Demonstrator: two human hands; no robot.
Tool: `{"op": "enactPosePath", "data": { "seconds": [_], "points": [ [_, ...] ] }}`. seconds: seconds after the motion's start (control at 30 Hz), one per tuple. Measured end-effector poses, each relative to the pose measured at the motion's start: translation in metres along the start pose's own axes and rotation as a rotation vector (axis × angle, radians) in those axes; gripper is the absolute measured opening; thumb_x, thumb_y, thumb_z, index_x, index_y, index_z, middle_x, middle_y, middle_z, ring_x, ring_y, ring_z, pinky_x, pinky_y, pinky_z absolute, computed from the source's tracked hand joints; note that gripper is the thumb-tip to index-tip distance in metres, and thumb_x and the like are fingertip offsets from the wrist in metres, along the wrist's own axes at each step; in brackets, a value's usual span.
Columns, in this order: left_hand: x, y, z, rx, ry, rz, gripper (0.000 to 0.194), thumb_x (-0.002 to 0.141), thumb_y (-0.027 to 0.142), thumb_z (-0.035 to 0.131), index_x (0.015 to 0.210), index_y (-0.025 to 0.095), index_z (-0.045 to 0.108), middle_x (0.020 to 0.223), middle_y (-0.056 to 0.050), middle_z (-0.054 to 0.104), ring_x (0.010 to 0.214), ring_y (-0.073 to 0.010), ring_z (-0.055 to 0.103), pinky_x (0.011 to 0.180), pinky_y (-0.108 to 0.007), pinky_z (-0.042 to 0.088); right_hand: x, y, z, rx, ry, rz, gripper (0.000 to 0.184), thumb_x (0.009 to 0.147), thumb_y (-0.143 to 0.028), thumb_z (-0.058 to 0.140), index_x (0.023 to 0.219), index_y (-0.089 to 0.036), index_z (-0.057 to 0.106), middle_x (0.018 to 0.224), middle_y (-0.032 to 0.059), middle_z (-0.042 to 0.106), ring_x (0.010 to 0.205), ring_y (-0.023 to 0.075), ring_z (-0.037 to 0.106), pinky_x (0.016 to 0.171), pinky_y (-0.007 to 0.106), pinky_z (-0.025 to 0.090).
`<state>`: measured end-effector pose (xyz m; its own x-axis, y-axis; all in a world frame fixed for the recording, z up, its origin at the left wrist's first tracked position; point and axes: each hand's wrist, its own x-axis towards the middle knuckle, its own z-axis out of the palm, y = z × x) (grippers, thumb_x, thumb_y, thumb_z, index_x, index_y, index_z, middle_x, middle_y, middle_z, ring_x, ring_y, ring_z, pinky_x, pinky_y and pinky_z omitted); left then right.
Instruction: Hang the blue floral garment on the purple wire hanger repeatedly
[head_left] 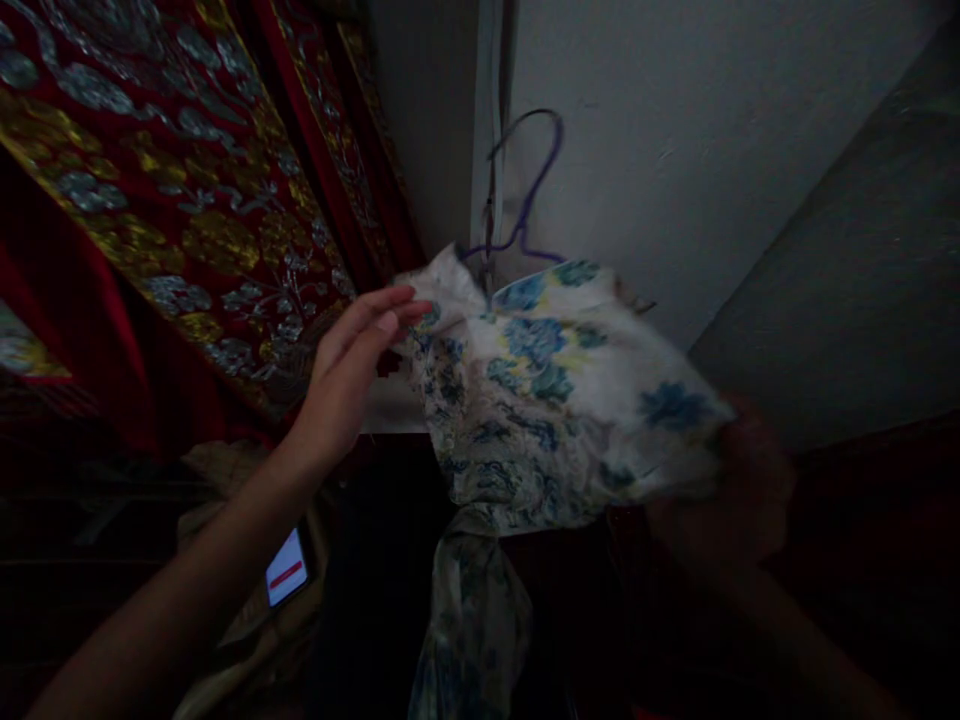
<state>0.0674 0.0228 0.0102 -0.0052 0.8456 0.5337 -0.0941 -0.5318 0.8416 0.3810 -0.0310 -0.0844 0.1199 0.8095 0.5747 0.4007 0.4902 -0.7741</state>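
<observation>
Stretching across the middle of the view, a white garment with blue, green and yellow flowers lies spread between the two hands, under a purple hanger. The hanger's arms slope down to the neckline and drop out of sight at the cloth; its hook stands above, in front of a pale wall. The left hand reaches up to the shoulder on its own side, thumb and fingertips near one another at the cloth; whether they pinch it, I cannot tell. The right hand, dark and blurred, is clamped on the far edge of the garment, drawing it out to the side; single fingers cannot be made out. The middle of the garment is bunched in small folds, and a narrower flowered length hangs below it into shadow. On the left, a red cloth covered in gold and silver flowers slants down beside the wall. Below the left forearm lies a phone, its screen lit, with a red bar across it.
</observation>
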Motion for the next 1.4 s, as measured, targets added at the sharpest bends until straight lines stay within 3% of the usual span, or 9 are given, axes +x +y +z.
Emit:
{"op": "enactPosePath", "data": {
  "seconds": [0.13,0.23,0.43,0.53,0.67,0.77,0.9,1.1,1.4],
  "points": [
    [-0.021,0.006,0.018,-0.382,-0.021,-0.597,0.025,0.09,0.04,0.059,0.101,0.019,0.065,0.105,-0.009,0.073,0.087,-0.0238,0.07,0.076,-0.041,0.06,-0.04,-0.028,0.054,0.073,-0.611,-0.624,0.057,0.086,-0.056,0.057,0.14,-0.039,0.051,0.089,0.0042,0.073,0.068,0.027,0.071,0.052,0.039,0.057],
    [-0.037,0.005,0.007,-0.405,-0.027,-0.792,0.025,0.083,0.035,0.069,0.103,0.02,0.066,0.088,-0.002,0.065,0.05,-0.007,0.047,0.043,-0.02,0.041,-0.024,-0.027,0.075,0.109,-0.889,-0.654,0.052,0.09,-0.057,0.055,0.138,-0.037,0.055,0.107,0.0049,0.074,0.085,0.0235,0.074,0.066,0.035,0.061],
    [-0.066,0.023,-0.038,-0.006,-0.458,-0.825,0.037,0.087,0.044,0.07,0.121,0.029,0.065,0.078,0.0,0.061,0.044,-0.0048,0.03,0.04,-0.02,0.019,0.044,0.021,0.065,-0.04,-0.256,-0.327,0.036,0.092,-0.032,0.065,0.128,-0.03,0.065,0.124,0.0094,0.067,0.119,0.0264,0.062,0.104,0.045,0.05],
    [-0.064,0.036,-0.05,0.171,-0.566,-0.691,0.03,0.09,0.044,0.067,0.114,0.027,0.07,0.07,-0.001,0.062,0.047,-0.0083,0.038,0.042,-0.022,0.024,0.06,0.04,0.062,0.071,-0.285,-0.14,0.047,0.087,-0.043,0.07,0.131,-0.028,0.064,0.136,0.0094,0.062,0.128,0.028,0.057,0.108,0.048,0.047],
    [-0.041,0.032,-0.056,0.291,-0.372,-0.404,0.022,0.084,0.039,0.074,0.102,0.026,0.072,0.055,0.001,0.061,0.045,-0.0116,0.047,0.041,-0.021,0.028,0.06,0.043,0.06,0.425,-0.581,0.309,0.042,0.081,-0.061,0.071,0.099,-0.023,0.074,0.089,0.0049,0.076,0.081,0.0223,0.072,0.072,0.035,0.061],
    [-0.018,0.014,-0.056,0.329,-0.148,-0.257,0.034,0.077,0.036,0.081,0.106,0.024,0.069,0.064,0.0,0.069,0.049,-0.013,0.055,0.043,-0.021,0.036,0.07,0.029,0.062,0.583,-0.498,0.499,0.047,0.075,-0.068,0.072,0.084,-0.022,0.072,0.075,0.0048,0.074,0.072,0.0237,0.073,0.064,0.036,0.062],
    [0.006,-0.008,-0.049,0.325,0.104,0.063,0.041,0.079,0.036,0.08,0.116,0.024,0.066,0.108,-0.006,0.073,0.092,-0.0204,0.068,0.077,-0.03,0.055,0.113,0.006,0.067,0.673,-0.29,0.46,0.05,0.078,-0.071,0.066,0.087,-0.022,0.071,0.082,0.0087,0.075,0.095,0.0318,0.075,0.08,0.047,0.063],
    [-0.003,-0.02,-0.036,0.517,0.316,0.654,0.036,0.088,0.026,0.07,0.123,0.03,0.067,0.133,-0.005,0.061,0.129,-0.029,0.051,0.107,-0.045,0.044,0.172,-0.006,0.048,0.678,0.001,0.374,0.033,0.092,-0.052,0.055,0.097,-0.022,0.067,0.095,0.008,0.076,0.104,0.0282,0.072,0.089,0.048,0.06],
    [-0.062,-0.095,0.001,0.79,-0.493,0.176,0.066,0.097,0.019,0.048,0.159,0.03,0.028,0.107,-0.006,0.071,0.097,-0.0241,0.067,0.093,-0.039,0.051,0.112,0.017,0.032,0.728,0.169,0.578,0.037,0.092,-0.056,0.054,0.106,-0.025,0.068,0.099,0.0078,0.077,0.11,0.0315,0.07,0.092,0.053,0.059]
  ]
}}
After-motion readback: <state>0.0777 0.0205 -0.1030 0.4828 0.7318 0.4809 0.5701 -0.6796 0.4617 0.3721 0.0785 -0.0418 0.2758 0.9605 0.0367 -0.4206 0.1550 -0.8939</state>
